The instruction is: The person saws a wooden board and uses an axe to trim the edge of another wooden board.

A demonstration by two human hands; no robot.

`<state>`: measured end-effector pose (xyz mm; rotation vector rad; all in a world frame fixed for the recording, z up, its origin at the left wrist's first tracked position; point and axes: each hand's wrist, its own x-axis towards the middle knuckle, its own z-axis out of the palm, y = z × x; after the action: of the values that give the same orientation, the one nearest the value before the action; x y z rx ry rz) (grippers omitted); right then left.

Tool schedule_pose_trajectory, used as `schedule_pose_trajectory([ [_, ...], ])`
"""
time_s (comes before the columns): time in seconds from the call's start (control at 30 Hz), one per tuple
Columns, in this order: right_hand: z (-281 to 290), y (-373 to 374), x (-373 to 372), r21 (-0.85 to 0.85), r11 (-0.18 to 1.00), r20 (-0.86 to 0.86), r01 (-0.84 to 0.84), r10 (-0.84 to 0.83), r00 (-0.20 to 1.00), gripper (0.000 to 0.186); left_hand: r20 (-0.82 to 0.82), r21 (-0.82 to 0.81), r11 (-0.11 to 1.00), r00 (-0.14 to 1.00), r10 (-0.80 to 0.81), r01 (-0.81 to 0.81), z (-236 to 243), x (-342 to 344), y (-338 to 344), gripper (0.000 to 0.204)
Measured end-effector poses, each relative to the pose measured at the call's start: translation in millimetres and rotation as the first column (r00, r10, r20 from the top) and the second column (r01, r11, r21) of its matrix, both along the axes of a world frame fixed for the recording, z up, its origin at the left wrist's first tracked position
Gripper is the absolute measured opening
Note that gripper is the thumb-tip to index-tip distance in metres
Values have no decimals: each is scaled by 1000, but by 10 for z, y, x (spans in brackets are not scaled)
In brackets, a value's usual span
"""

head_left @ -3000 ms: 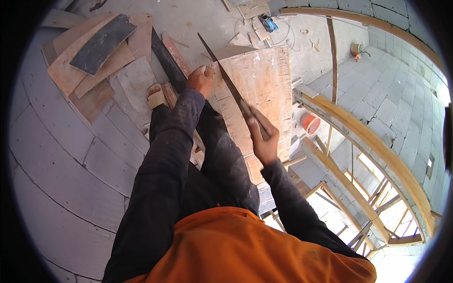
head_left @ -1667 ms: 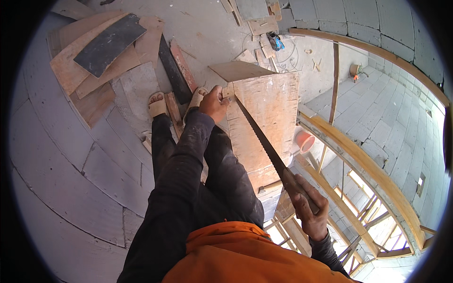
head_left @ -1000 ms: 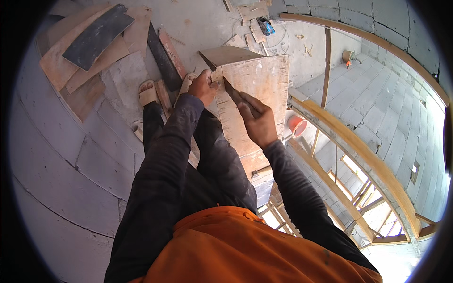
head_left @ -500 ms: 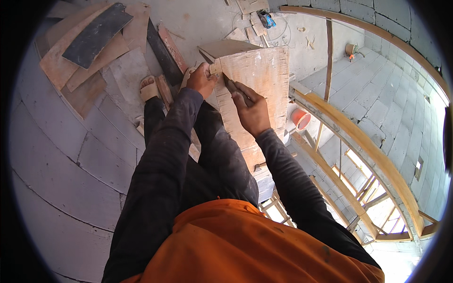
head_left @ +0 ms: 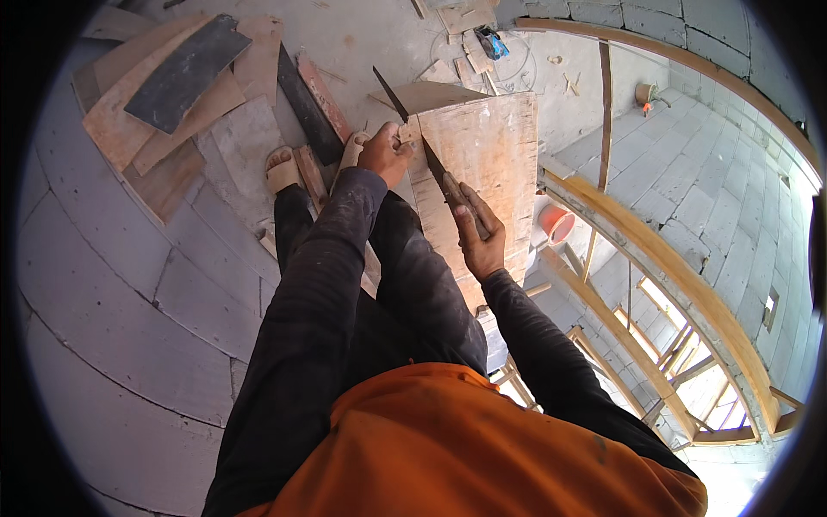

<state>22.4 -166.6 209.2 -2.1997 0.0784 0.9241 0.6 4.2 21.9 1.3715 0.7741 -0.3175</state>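
My left hand is closed on a small pale wood piece at the near left corner of a worn plywood box. My right hand is closed round the handle of a long, dark handsaw, whose blade runs diagonally across the small piece, its tip sticking out beyond the box's top edge. My left fingertips are beside the blade. My sandalled feet stand to the left of the box, partly hidden by my arm and legs.
Stacked plywood offcuts and long boards lie at the upper left, scraps and a blue-black object at the top. A red bucket sits right of the box. Grey block walls and timber beams fill the right side.
Since half a second ago my right hand has moved down toward me with the saw, and more blade shows beyond the wood piece. My left hand still holds the piece.
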Motion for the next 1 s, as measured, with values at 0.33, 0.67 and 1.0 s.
schedule_pose_trajectory([
  [0.33, 1850, 55, -23, -198, 974, -189, -106, 68, 980, 49, -58, -8, 1000, 998, 9, -10, -123, -16, -60, 44],
  [0.67, 1848, -261, 353, -171, 979, -109, -116, 98, 989, 51, -46, 156, 987, 998, -35, 42, -11, -75, -152, 36],
  [1.0, 1639, -1, -325, -218, 948, -25, -230, 230, 973, 48, -35, 58, 997, 998, 43, -41, -22, -214, -127, 35],
])
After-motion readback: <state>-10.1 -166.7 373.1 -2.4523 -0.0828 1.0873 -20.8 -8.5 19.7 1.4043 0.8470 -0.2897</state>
